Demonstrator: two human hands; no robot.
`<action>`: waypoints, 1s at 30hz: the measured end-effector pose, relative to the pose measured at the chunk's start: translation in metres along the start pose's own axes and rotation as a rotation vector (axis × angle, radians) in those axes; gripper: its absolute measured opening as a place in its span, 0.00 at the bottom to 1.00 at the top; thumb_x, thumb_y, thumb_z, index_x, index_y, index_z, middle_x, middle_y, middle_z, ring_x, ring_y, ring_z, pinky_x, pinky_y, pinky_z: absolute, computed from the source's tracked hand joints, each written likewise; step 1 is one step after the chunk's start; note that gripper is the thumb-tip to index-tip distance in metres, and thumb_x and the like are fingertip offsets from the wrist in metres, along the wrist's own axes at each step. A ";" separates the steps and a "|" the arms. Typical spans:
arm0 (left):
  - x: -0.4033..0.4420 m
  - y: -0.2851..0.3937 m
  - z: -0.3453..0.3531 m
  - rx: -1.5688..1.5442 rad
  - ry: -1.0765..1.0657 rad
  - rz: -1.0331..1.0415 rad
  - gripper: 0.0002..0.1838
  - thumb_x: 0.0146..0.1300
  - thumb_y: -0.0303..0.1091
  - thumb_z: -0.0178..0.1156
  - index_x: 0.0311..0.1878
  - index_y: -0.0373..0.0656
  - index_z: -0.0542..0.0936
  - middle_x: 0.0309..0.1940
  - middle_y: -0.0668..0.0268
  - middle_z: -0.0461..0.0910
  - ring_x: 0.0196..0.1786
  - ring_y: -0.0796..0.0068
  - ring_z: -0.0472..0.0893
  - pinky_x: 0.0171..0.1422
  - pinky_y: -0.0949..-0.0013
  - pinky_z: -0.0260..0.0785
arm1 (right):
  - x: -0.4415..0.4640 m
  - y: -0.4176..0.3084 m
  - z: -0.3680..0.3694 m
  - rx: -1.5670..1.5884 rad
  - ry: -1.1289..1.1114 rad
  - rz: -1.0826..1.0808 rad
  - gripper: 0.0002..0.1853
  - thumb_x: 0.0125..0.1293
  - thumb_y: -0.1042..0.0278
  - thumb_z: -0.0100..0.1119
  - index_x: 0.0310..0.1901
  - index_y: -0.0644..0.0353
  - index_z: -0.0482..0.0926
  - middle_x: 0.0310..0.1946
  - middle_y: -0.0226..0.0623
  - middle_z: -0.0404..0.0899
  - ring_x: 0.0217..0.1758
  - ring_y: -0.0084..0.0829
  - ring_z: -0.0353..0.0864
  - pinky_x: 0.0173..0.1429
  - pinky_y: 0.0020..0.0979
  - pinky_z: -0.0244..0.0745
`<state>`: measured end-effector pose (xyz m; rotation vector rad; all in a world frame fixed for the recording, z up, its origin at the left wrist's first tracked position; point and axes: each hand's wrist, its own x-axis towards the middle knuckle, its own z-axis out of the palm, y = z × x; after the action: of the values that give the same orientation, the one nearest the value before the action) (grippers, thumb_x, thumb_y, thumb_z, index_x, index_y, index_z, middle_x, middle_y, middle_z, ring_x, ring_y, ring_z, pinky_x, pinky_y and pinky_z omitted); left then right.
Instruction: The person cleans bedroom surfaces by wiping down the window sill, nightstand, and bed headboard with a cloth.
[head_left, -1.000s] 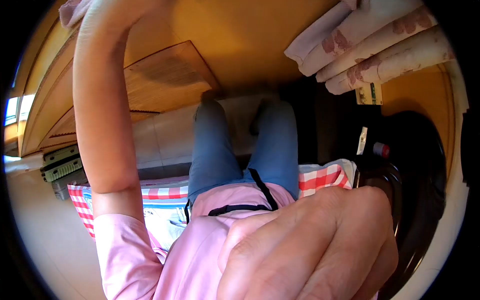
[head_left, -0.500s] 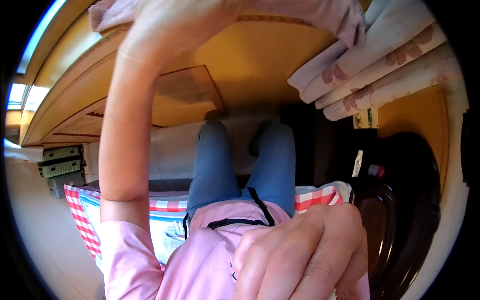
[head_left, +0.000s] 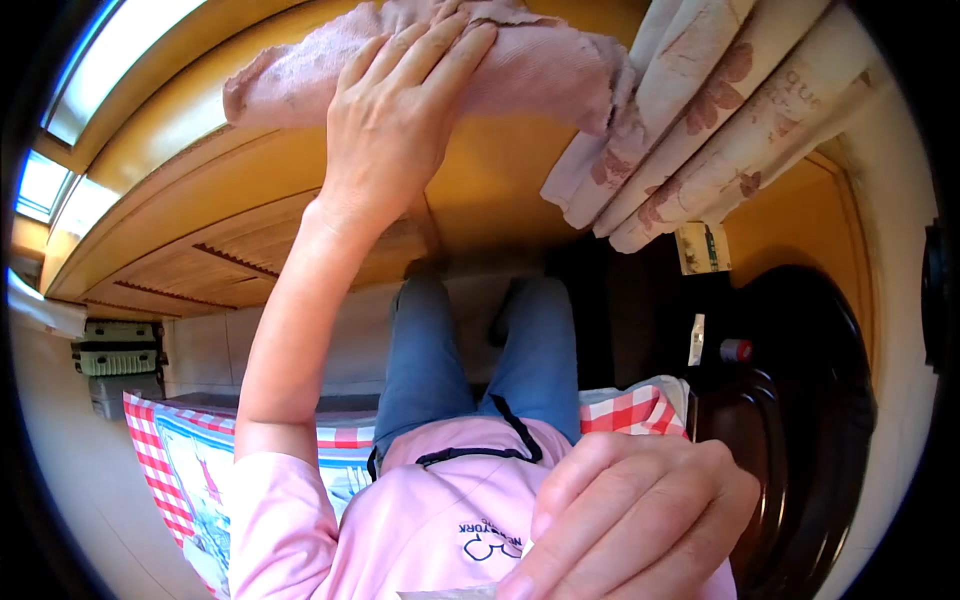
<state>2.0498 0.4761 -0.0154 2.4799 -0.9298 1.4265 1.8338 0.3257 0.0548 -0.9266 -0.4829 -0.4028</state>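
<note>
My left hand (head_left: 400, 105) reaches up to the top of the view and lies palm down on a pink cloth (head_left: 545, 75), fingers spread over it. The cloth is bunched and spread along a yellow-brown wooden surface (head_left: 500, 175). Close to the camera at the lower right, my right hand (head_left: 640, 520) is closed in front of the pink shirt (head_left: 430, 510). A pale edge shows by its fingertips and a greyish flat piece (head_left: 450, 593) at the bottom edge; what the fingers hold is mostly hidden.
A patterned curtain (head_left: 700, 140) hangs at the upper right. Below it are a dark glossy chair (head_left: 810, 400), a small red-capped item (head_left: 737, 350) and a white packet (head_left: 697, 338). A red-checked cloth (head_left: 155, 450) lies behind my legs; green cases (head_left: 120, 350) stand at left.
My left hand and the pink cloth have come further into view, and the fingers now show on the cloth. My right hand has shifted somewhat and stays closed. The camera view has shifted.
</note>
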 end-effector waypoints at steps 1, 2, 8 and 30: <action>-0.001 0.001 0.002 0.000 0.012 0.007 0.25 0.60 0.23 0.59 0.62 0.47 0.79 0.62 0.64 0.80 0.63 0.64 0.80 0.66 0.58 0.69 | 0.001 0.000 -0.003 -0.011 -0.025 -0.033 0.09 0.67 0.72 0.65 0.28 0.63 0.85 0.24 0.37 0.84 0.25 0.32 0.86 0.34 0.27 0.74; -0.002 0.002 0.002 0.001 -0.001 -0.015 0.25 0.60 0.24 0.59 0.62 0.49 0.79 0.62 0.65 0.80 0.64 0.64 0.78 0.67 0.57 0.67 | 0.001 0.000 -0.006 -0.020 -0.050 -0.065 0.09 0.66 0.72 0.65 0.28 0.63 0.85 0.24 0.37 0.84 0.25 0.32 0.86 0.34 0.27 0.74; -0.007 0.009 0.015 0.070 0.080 -0.066 0.24 0.60 0.26 0.57 0.62 0.48 0.79 0.60 0.63 0.80 0.63 0.62 0.78 0.67 0.55 0.66 | 0.000 -0.005 -0.017 -0.112 -0.275 -0.116 0.19 0.74 0.59 0.61 0.27 0.63 0.85 0.26 0.38 0.86 0.28 0.35 0.89 0.33 0.30 0.76; 0.010 -0.043 -0.021 -0.218 -0.242 -0.082 0.30 0.58 0.38 0.67 0.66 0.52 0.78 0.69 0.68 0.75 0.70 0.65 0.73 0.72 0.57 0.65 | 0.143 0.137 -0.112 -0.170 -0.143 0.394 0.06 0.70 0.73 0.62 0.45 0.60 0.86 0.41 0.28 0.85 0.43 0.19 0.81 0.52 0.22 0.75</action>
<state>2.0624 0.5145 0.0123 2.5273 -0.9549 0.9589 2.0475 0.2893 -0.0127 -1.1923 -0.3877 -0.0187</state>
